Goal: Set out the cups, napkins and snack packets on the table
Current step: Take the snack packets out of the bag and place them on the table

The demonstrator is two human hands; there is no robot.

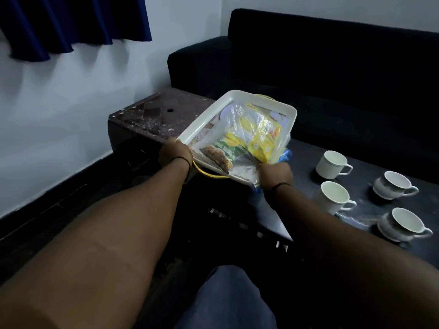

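— Snack packets (249, 138), where are they right now?

— In a clear plastic bag (240, 119) lying on the white tray (240, 96). I see yellow packets and a green one with a picture of food on it. The tray is tilted, its far corner raised, above the gap between the brown side table (161, 115) and the dark coffee table (308, 162).

— What are your hands doing?

— My left hand (175, 154) is clamped on the tray's near-left edge. My right hand (275, 173) is closed around the bunched end of the plastic bag at the tray's near-right corner; something blue shows just above my knuckles, but I cannot tell what it is. A thin yellow line curves under the tray between my wrists.

— And the cups?

— Four white cups stand on the coffee table, to my right, well apart from the tray. Two are plain mugs: one farther back (332, 164), one nearer (333, 197). The other two are wider teacups, one behind (395, 185) and one in front (403, 224), each on something pale that I cannot make out clearly. All four are upright and look empty.

— Anything else nearby?

— A dark sofa (332, 67) behind the coffee table, and a blue curtain (71, 22) against the wall at upper left.
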